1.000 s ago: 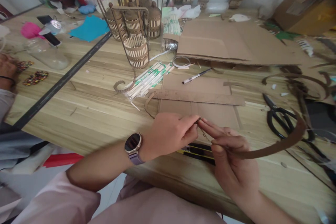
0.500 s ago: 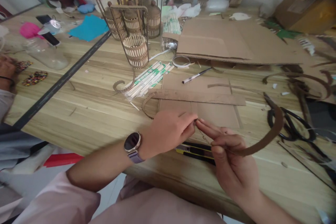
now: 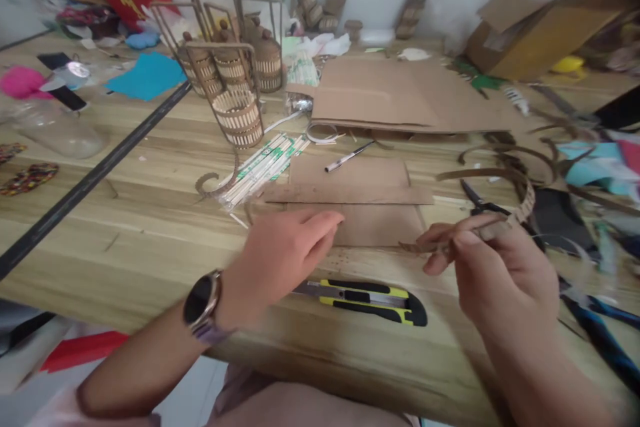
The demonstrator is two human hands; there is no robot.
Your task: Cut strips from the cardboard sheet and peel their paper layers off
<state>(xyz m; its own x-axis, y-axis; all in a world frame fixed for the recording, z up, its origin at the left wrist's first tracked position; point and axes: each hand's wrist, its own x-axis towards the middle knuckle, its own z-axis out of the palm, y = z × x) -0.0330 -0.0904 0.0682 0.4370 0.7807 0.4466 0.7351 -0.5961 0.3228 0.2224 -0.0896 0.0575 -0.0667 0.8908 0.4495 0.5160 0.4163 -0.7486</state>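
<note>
My left hand (image 3: pixel 287 250), with a watch on the wrist, is closed over the near edge of the flat cardboard pieces. Its thumb and fingers press together; what they hold, if anything, is hidden. To the right, my right hand (image 3: pixel 500 267) pinches a narrow brown cardboard strip (image 3: pixel 528 203), which curls up and back above the hand. A short torn end of it sticks out left of the fingertips. Between the hands, close to the table edge, lies a yellow and black utility knife (image 3: pixel 373 297). A flat cardboard band (image 3: pixel 350 195) lies across a cardboard sheet (image 3: pixel 377 227) beyond my left hand.
Handled baskets of cardboard and sticks (image 3: pixel 239 119) stand at the back left, near packs of wooden sticks (image 3: pixel 270 163). A pen (image 3: pixel 349 157), large cardboard sheets (image 3: pixel 380 90), black scissors (image 3: pixel 477 199) and a cardboard box (image 3: pixel 530 33) are farther back and right.
My hands have moved apart; the right hand went right with the strip, and the left shifted slightly left in view. The utility knife now shows between them. The camera view has shifted too.
</note>
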